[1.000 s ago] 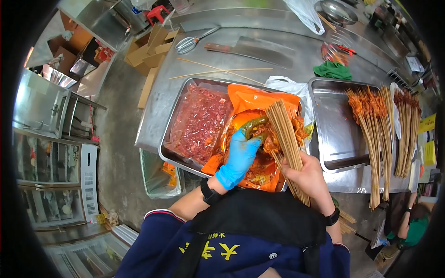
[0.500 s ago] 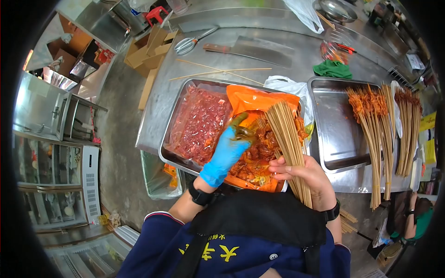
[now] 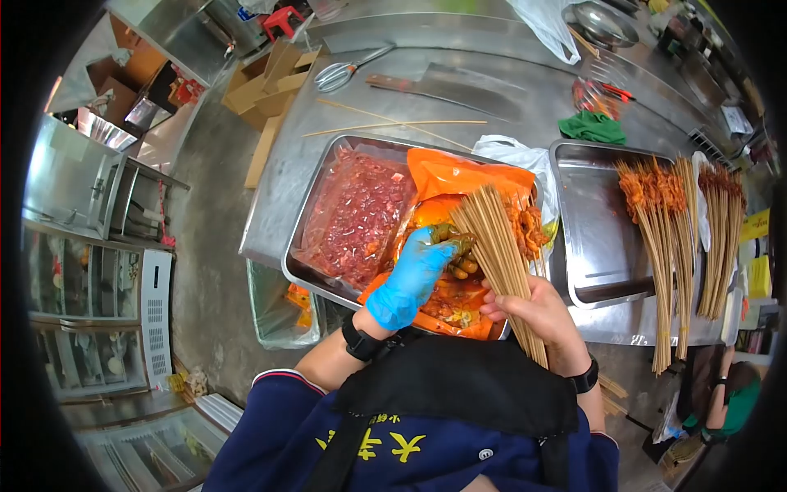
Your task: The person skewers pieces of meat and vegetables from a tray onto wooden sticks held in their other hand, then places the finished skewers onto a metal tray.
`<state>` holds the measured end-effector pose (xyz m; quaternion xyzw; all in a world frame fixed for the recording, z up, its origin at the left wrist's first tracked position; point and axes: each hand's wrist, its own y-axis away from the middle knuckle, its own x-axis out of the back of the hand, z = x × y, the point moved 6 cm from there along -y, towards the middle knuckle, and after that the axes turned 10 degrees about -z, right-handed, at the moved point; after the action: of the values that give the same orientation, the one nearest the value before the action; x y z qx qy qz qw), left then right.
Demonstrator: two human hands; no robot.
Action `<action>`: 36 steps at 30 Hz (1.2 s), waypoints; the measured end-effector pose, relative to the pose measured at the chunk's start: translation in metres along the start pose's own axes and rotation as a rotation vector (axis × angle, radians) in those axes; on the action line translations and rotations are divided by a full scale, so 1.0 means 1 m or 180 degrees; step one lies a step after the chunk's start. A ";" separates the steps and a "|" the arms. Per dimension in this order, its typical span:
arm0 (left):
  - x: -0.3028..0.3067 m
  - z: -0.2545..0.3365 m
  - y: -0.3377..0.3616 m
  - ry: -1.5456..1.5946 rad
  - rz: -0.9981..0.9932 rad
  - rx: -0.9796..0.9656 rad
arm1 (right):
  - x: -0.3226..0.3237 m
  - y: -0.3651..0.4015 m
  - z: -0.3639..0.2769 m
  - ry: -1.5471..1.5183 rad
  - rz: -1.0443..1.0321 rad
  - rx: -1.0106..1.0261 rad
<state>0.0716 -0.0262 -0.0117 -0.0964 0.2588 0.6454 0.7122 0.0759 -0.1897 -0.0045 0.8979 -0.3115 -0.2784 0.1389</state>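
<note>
My right hand [image 3: 541, 312] is wrapped around the lower part of a thick bundle of bamboo skewers [image 3: 496, 246], which leans up and to the left over the red marinated meat [image 3: 451, 299]. Sauce coats the fingers of my left hand [image 3: 422, 271], which wears a blue glove. Those fingers are curled beside the upper part of the bundle, above the meat; whatever is between them is hidden. The meat lies in an opened orange bag [image 3: 471, 174] in a metal tray [image 3: 307, 213]. Beside it in the tray sits a clear bag of raw chopped meat [image 3: 361, 215].
A second metal tray [image 3: 586, 246] on the right carries loaded meat skewers [image 3: 652, 197], with more skewers [image 3: 721, 238] beyond. A cleaver [image 3: 459, 92], a whisk [image 3: 336, 78] and two loose sticks [image 3: 393, 125] lie behind. A person in green [image 3: 742, 398] is at far right.
My left hand has moved right, from the middle of the orange bag to the skewer bundle, its fingers curling. The bundle's top has tilted slightly left.
</note>
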 end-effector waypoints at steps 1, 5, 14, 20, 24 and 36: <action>0.001 -0.002 0.001 -0.0001 0.0047 0.0085 | -0.001 0.000 0.000 0.0002 -0.0012 -0.0008; 0.000 -0.001 0.006 0.0085 0.0171 0.0144 | 0.000 -0.001 0.000 0.0017 0.0146 -0.0048; 0.005 -0.005 0.003 0.0182 0.0442 -0.0133 | 0.006 0.001 0.001 0.0026 0.0253 -0.0075; 0.002 -0.006 0.005 0.0578 0.0197 -0.0032 | 0.008 0.000 0.000 -0.0040 0.0242 -0.0154; -0.002 -0.008 0.002 0.0781 0.0017 -0.0162 | 0.007 0.002 -0.002 -0.0305 0.0222 -0.0131; 0.000 -0.003 0.002 0.0366 0.0504 -0.0095 | 0.007 -0.002 0.001 0.0195 0.0426 -0.0094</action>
<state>0.0688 -0.0273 -0.0138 -0.1231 0.2965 0.6969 0.6413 0.0806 -0.1925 -0.0091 0.8810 -0.3623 -0.2454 0.1798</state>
